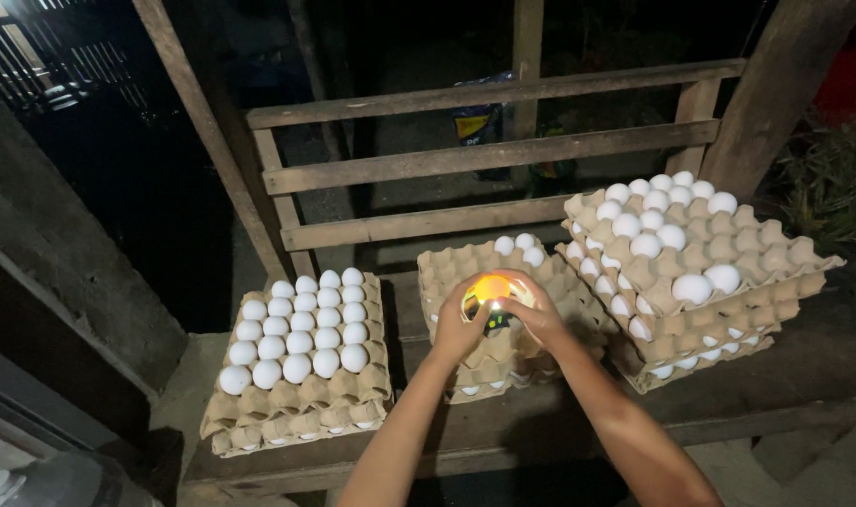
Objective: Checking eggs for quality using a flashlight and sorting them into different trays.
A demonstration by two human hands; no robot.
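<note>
We cup one egg (492, 286) between our left hand (461, 329) and right hand (540, 314), both grips closed around it above a small torch (495, 322) that makes it glow orange. It sits over the middle tray stack (447, 272) on the counter (803, 376). Squeezing too hard could crack the shell; a slack grip could drop it onto the three eggs (520, 249) behind.

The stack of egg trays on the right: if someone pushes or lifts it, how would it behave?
The right stack of trays looks likely to shift: its layers sit askew. The cardboard probably bends under load, since eggs fill several layers. Eggs on the top tray sit loose in their cups, so tilting could roll and crack them.
</note>
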